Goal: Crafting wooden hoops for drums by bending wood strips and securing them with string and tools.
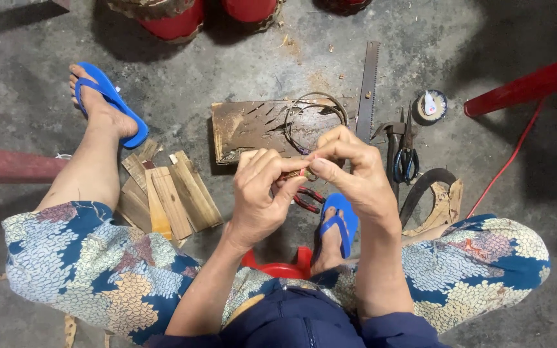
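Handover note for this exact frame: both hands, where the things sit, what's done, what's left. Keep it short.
Left hand: fingers pinched on a small piece held between both hands, too hidden to identify.
Right hand: pinching the same piece, at the end of a wire loop that arcs up over the scarred wooden board.
On the floor: red-handled pliers under the hands, saw blade, scissors, tape roll, stack of wood slats on the left.
Done: wire is bent into a loop.
Left: cannot tell; the joint is hidden by the fingers.
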